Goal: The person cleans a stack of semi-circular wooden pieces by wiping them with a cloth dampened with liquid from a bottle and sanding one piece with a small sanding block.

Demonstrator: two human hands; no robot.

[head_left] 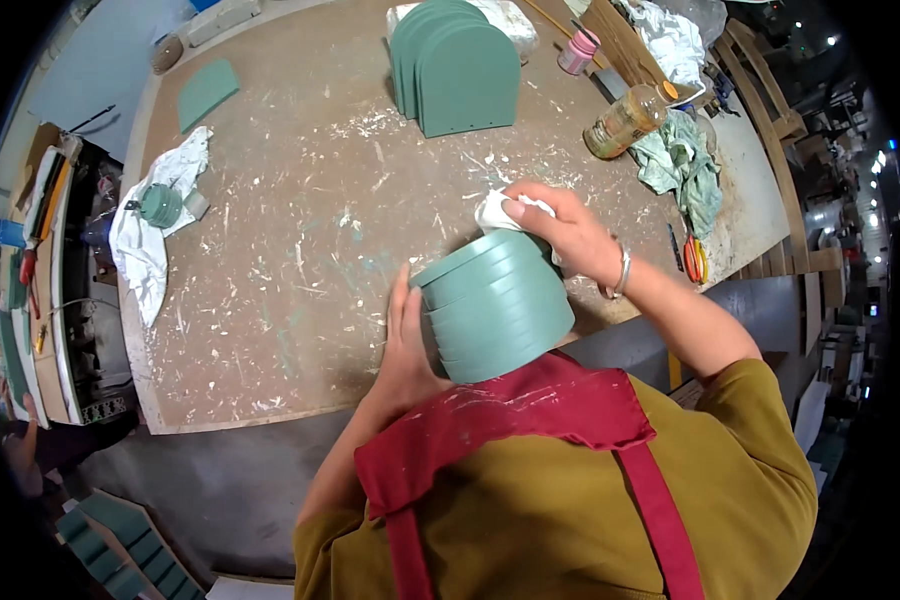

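I see the right hand (570, 235) pinched around a small white rag (495, 212). It presses the rag on the top edge of a stack of green boards (495, 305) with round tops. The left hand (410, 345) lies flat and open against the left side of the stack and keeps it steady. The fingers point up. It grips nothing.

The stack stands at the near edge of the table (300, 300), right in front of the person in the red apron (530, 410).

How far along is the work? I think the wiping is in the middle. The rag is only at the top far corner of the stack. The sides near the apron look plain, but I cannot tell if they are wiped.

Far behind the stack, a second row of green boards (460, 70) stands upright. One flat green board (208, 92) lies far to the left of the stack. A white cloth (155, 230) with a green roller (160, 205) lies to the left too. A bottle (625, 122), a green rag (685, 165) and scissors (694, 260) sit to the right of the stack, close to the right hand.

The table between the stack and the far row is bare, with paint marks. The near edge is just under the stack, so there is little room that way.
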